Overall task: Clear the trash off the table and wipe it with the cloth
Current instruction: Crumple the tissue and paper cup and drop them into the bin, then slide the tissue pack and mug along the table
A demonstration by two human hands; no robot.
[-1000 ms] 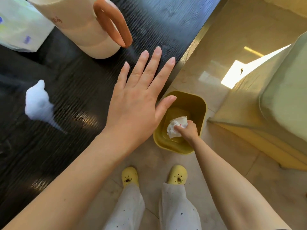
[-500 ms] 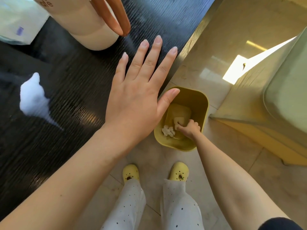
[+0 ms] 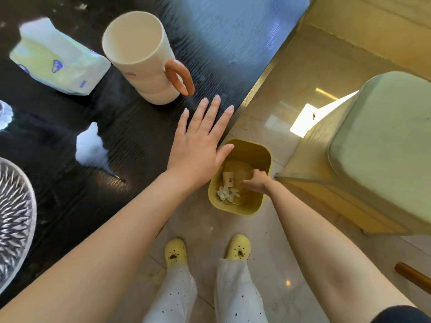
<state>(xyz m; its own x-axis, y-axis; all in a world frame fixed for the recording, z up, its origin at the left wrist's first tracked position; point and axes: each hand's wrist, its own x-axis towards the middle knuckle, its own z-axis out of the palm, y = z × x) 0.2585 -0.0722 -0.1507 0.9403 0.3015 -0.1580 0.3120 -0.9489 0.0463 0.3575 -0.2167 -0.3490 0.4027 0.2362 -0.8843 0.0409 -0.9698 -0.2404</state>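
The left hand (image 3: pixel 200 145) lies flat with fingers spread on the dark table (image 3: pixel 140 136) near a crumpled white tissue (image 3: pixel 91 148), while the right hand (image 3: pixel 255 183), loosely curled and empty, hangs inside the yellow bin (image 3: pixel 233 207) over the trash (image 3: pixel 227 191) at its bottom.

Mug (image 3: pixel 142 59) on table (image 3: pixel 70 194); bin (image 3: pixel 242 206) beside it.

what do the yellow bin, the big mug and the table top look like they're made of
bin: likely moulded plastic, mustard yellow, smooth with a soft sheen; rounded corners and a one-piece wall.
mug: probably ceramic, possibly plastic; matte cream body, thick rim, orange-brown handle.
table top: dark wood or wood veneer, seemingly lacquered; fine grain lines and bright reflections.
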